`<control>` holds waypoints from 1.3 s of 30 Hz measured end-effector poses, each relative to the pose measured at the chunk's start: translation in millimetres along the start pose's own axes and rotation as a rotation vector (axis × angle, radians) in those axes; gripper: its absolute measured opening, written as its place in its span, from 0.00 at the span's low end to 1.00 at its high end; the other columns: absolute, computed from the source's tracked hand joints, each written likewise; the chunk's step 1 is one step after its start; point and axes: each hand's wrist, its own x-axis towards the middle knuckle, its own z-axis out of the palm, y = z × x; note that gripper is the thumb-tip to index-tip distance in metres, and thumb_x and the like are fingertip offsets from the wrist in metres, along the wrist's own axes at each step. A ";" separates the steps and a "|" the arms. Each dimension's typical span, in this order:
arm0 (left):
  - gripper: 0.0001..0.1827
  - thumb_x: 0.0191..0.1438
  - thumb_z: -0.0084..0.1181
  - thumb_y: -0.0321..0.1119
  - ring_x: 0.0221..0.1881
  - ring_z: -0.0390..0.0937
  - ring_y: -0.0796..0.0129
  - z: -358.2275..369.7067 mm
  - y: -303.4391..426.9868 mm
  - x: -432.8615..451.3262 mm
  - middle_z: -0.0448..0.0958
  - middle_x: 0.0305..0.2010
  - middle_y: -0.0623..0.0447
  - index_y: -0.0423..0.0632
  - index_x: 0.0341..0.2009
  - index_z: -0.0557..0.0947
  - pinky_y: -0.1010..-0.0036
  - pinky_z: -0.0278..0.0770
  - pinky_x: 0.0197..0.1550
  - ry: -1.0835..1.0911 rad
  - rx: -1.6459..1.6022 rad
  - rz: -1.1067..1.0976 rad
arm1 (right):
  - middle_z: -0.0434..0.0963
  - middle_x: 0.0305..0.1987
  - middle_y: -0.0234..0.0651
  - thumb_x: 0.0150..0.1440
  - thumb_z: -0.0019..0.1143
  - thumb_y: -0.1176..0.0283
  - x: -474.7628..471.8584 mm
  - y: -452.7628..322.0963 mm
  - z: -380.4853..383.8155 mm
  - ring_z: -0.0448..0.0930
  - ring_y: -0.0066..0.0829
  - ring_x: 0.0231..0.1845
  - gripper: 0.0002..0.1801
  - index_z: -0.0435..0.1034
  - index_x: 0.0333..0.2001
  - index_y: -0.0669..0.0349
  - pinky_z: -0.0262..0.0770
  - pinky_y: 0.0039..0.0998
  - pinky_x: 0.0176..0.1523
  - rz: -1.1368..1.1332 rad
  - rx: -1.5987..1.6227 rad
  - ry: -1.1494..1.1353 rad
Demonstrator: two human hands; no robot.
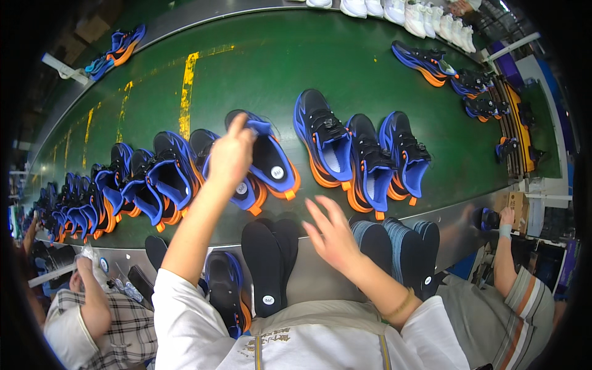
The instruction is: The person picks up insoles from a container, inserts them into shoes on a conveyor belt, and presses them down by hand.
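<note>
My left hand (231,155) is over the tongue and laces of a black, blue and orange running shoe (281,159). It is slightly blurred, and its hidden fingertips leave the grip unclear. A dark insole with a round white sticker lies inside this shoe. Partly behind my left wrist, another such shoe (247,196) also shows a stickered insole. My right hand (333,233) is empty, fingers apart, above the belt's near edge. Beside it lie black insoles (262,263) on the left and stacked blue-edged insoles (401,252) on the right.
Three running shoes (365,157) stand right of centre on the green belt (259,60). A long row of shoes (169,171) runs left. One shoe (224,286) rests near my waist. White shoes (416,21) line the far side. Co-workers (99,305) sit at both sides.
</note>
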 end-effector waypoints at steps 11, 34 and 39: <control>0.06 0.43 0.46 0.30 0.17 0.56 0.77 -20.2 6.8 32.3 0.68 0.21 0.57 0.50 0.17 0.68 0.81 0.54 0.19 -0.198 -2.170 -0.274 | 0.61 0.53 0.53 0.41 0.62 0.64 -184.0 8.1 -87.9 0.65 0.52 0.51 0.24 0.65 0.39 0.65 0.63 0.40 0.51 0.681 -0.262 -0.140; 0.22 0.52 0.51 0.51 0.13 0.58 0.78 66.8 91.3 45.7 0.62 0.13 0.59 0.44 0.23 0.70 0.80 0.51 0.14 -0.453 -1.153 -0.694 | 0.72 0.35 0.44 0.44 0.50 0.72 69.9 73.8 -10.0 0.73 0.41 0.40 0.08 0.71 0.26 0.66 0.73 0.35 0.39 0.091 -0.539 -0.221; 0.28 0.49 0.49 0.54 0.24 0.70 0.59 74.2 74.4 32.1 0.72 0.20 0.43 0.35 0.25 0.73 0.67 0.67 0.29 -0.180 -0.803 -0.421 | 0.68 0.41 0.50 0.48 0.50 0.64 73.9 44.1 -23.4 0.72 0.45 0.41 0.15 0.69 0.35 0.65 0.73 0.36 0.41 0.159 -0.472 -0.274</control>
